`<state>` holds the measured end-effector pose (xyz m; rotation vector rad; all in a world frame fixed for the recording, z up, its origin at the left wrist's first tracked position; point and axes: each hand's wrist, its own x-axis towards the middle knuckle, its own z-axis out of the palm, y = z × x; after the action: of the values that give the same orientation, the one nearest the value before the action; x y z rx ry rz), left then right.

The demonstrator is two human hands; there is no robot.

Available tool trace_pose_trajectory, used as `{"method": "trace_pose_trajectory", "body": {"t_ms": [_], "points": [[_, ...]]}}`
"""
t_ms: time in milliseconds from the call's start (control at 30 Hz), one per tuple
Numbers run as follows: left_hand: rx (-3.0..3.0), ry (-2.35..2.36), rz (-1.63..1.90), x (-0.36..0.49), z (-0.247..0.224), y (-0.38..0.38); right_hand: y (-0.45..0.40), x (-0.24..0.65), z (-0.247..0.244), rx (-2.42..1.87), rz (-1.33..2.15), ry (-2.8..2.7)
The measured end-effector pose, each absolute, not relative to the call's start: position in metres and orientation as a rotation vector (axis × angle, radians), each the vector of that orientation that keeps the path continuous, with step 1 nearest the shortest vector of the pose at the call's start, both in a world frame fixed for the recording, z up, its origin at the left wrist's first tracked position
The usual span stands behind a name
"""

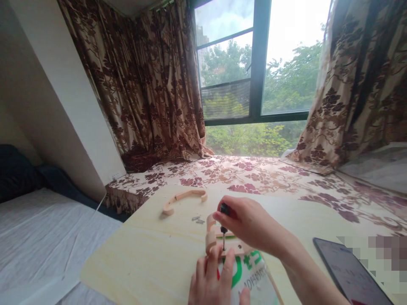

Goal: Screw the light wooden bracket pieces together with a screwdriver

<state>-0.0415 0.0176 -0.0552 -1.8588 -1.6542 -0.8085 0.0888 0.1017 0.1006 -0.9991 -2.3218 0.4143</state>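
My right hand [243,218] is closed around the black handle of a screwdriver [224,231], held upright. Its shaft points down at a hole in a flat light wooden piece [233,249]; whether the tip sits in a screw is too small to tell. Against the left end of that piece stands a curved wooden part [210,237]. My left hand [211,279] lies with fingers stretched and spread, the fingertips at the near edge of the wooden piece. Under it is a white plastic wrapper [249,281] with green and red print.
On the pale table [136,254] lie another curved wooden part [184,197] and a few small metal pieces [199,220]. A dark flat phone or tablet [346,271] rests at the right. Beyond the table is a floral-covered ledge [222,173] below the window.
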Motion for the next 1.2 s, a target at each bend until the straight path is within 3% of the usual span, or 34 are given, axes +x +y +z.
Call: {"method": "trace_pose_trajectory", "body": {"t_ms": [567, 1000, 1200], "points": [[-1.895, -1.695, -0.871, -0.038, -0.051, 0.015, 0.097, 0.091, 0.103, -0.885, 0.459, -2.381], [-1.971, -1.753, -0.821, -0.041, -0.050, 0.013, 0.104, 0.089, 0.095, -1.016, 0.463, -2.332], [-1.842, -1.731, -0.904, -0.036, -0.054, 0.016, 0.102, 0.082, 0.096, -1.243, 0.288, -2.353]]}}
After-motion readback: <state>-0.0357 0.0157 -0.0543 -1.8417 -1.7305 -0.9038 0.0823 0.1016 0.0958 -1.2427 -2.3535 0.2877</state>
